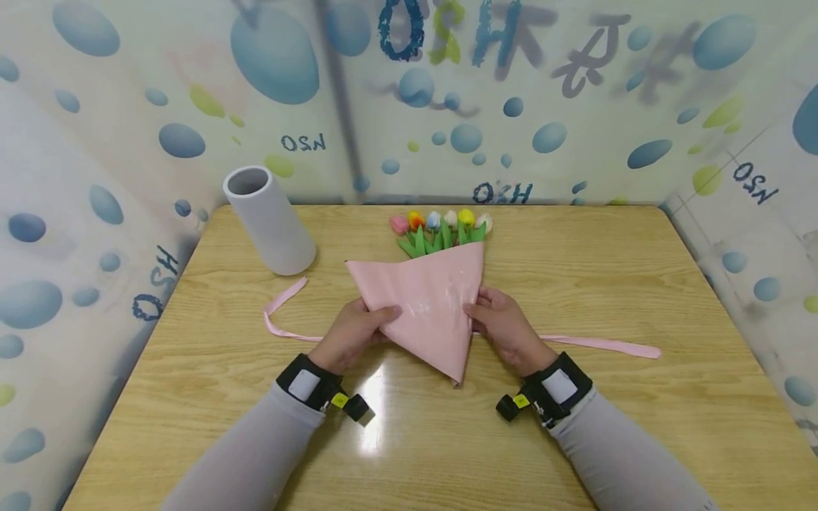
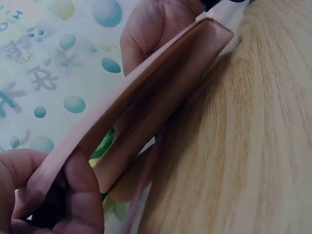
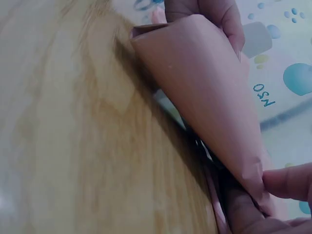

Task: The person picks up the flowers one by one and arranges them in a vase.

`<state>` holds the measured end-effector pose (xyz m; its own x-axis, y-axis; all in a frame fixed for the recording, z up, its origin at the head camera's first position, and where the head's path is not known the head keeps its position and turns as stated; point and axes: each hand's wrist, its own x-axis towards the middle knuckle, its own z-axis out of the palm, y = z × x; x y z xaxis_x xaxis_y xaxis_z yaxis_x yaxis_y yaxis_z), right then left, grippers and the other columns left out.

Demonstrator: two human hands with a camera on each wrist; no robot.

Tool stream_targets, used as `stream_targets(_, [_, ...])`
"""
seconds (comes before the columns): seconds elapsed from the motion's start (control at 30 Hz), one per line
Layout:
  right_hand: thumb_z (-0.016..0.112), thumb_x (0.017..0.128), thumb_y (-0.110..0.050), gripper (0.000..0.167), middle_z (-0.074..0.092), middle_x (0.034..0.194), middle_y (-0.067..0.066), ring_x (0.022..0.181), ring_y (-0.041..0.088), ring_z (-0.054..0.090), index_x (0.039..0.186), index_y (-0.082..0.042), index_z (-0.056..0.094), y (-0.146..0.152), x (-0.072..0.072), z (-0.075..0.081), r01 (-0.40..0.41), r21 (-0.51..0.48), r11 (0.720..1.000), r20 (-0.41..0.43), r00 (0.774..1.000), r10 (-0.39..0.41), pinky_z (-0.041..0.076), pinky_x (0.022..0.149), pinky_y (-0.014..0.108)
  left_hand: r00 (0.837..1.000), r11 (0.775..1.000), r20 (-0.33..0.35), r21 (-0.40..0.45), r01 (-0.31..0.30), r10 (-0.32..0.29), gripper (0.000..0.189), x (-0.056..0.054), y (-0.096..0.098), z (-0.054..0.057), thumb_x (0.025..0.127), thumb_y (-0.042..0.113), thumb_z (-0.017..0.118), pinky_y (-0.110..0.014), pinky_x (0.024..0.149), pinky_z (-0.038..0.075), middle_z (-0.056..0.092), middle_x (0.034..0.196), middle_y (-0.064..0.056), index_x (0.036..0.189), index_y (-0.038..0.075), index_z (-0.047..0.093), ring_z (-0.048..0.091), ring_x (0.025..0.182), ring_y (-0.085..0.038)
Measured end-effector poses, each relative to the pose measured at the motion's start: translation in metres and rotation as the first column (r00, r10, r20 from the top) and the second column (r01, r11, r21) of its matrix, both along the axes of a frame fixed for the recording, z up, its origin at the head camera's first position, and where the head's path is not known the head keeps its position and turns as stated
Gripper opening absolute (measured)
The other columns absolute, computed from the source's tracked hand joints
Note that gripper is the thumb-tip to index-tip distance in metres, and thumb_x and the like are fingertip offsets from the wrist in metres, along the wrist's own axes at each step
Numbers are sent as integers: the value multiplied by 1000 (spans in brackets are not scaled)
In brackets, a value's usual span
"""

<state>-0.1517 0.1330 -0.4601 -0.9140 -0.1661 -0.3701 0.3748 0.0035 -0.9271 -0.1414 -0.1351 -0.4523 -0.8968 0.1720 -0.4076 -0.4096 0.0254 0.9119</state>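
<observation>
A sheet of pink wrapping paper (image 1: 424, 301) is folded into a cone around a bunch of tulips (image 1: 441, 231) in several colours. Only the blooms and green leaves show above its upper edge; the stems are hidden. My left hand (image 1: 354, 330) pinches the paper's left side, thumb on top and fingers underneath, as the left wrist view shows with the paper fold (image 2: 161, 87) hollow inside. On the other side my right hand (image 1: 508, 326) pinches the right edge between thumb and fingers. In the right wrist view the rolled paper (image 3: 204, 92) narrows towards that thumb.
A pink ribbon (image 1: 601, 344) runs behind the bouquet, its ends lying on the table at both sides. At the back left of the wooden table (image 1: 639, 426) stands a white vase (image 1: 275, 227). A patterned cloth (image 1: 409, 128) hangs behind.
</observation>
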Motion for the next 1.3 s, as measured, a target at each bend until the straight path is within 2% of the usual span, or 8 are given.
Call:
stream_targets(0.23, [55, 107, -10, 55, 55, 149, 21, 127, 24, 59, 157, 1, 36, 0, -4, 1, -25, 133, 991, -23, 999, 29, 56, 96, 27, 999, 999, -23, -17, -34, 34, 45, 1, 0, 3, 100, 20, 69, -27, 81, 60, 69, 122, -17, 137, -2, 56, 70, 96, -14])
stream_targets(0.43, [55, 106, -8, 60, 52, 151, 20, 140, 29, 51, 160, 0, 31, 5, -3, 6, -26, 147, 989, -64, 997, 36, 45, 117, 43, 988, 992, -149, -111, -63, 46, 40, 8, 2, 18, 97, 22, 73, -30, 71, 60, 72, 110, -16, 129, 2, 62, 70, 84, -16])
stream_targets(0.57, [55, 106, -9, 61, 50, 152, 21, 140, 30, 51, 161, 0, 30, 7, -1, 10, -28, 145, 989, -61, 997, 37, 43, 119, 45, 972, 985, -224, -141, -97, 63, 36, 16, 6, 33, 96, 24, 75, -33, 67, 63, 74, 105, -16, 124, 4, 65, 73, 81, -19])
stream_targets(0.7, [52, 106, -7, 60, 48, 151, 23, 135, 29, 53, 160, 3, 28, 9, -1, 10, -32, 124, 992, -63, 997, 40, 50, 111, 32, 955, 983, -282, -124, -133, 94, 36, 22, 12, 45, 95, 26, 77, -33, 68, 63, 77, 105, -15, 124, 7, 67, 76, 86, -20])
stream_targets(0.83, [50, 107, -5, 56, 48, 148, 24, 129, 26, 57, 158, 5, 31, 11, 0, 11, -26, 90, 996, -76, 997, 33, 55, 102, 25, 944, 991, -321, -78, -108, 77, 34, 26, 19, 53, 94, 25, 78, -30, 74, 63, 78, 108, -13, 123, 8, 68, 76, 93, -20])
stream_targets(0.97, [49, 108, -5, 52, 49, 148, 26, 123, 19, 59, 156, 7, 34, 15, 1, 11, -29, 77, 997, -114, 993, 37, 56, 100, 25, 931, 995, -360, -98, 30, -63, 32, 29, 31, 57, 95, 21, 78, -28, 82, 59, 76, 111, -11, 122, 7, 68, 73, 98, -17])
stream_targets(1.07, [47, 109, -7, 51, 50, 149, 27, 118, 12, 61, 156, 7, 34, 21, 3, 14, -33, 84, 996, -140, 989, 45, 55, 101, 25, 895, 969, -384, -183, 167, -227, 31, 31, 41, 57, 95, 21, 77, -28, 88, 56, 75, 113, -7, 121, 7, 67, 69, 101, -15])
stream_targets(1.3, [51, 110, -22, 50, 57, 145, 16, 113, 4, 63, 154, 0, 42, 47, 11, 25, -12, 153, 988, -197, 980, 43, 55, 103, 28, 750, 804, -311, -349, 482, -584, 33, 39, 63, 49, 99, 26, 72, -27, 92, 58, 69, 129, -4, 128, 10, 66, 68, 120, -15])
